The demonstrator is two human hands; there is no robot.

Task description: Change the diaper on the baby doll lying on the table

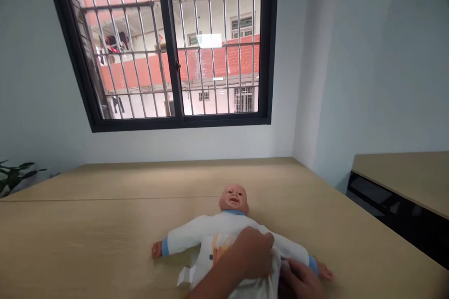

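A baby doll (233, 198) lies on its back on the table, head toward the window and arms spread wide. It wears a white long-sleeved top (206, 236) with blue cuffs and collar and an orange print on the chest. My left hand (253, 251) is closed on the top's front, bunching the cloth over the doll's chest. Lower and to the right, my right hand (301, 280) pinches the top's side edge by the doll's outstretched arm; its fingertips are partly hidden in the cloth. A white tab (184, 276) sticks out at the doll's left-side waist in view.
The pale wood table (105, 233) has a seam across it and meets the wall below a barred window (171, 51). A second wood surface with a black front (393, 201) stands at right. Plant leaves (17, 173) show at far left.
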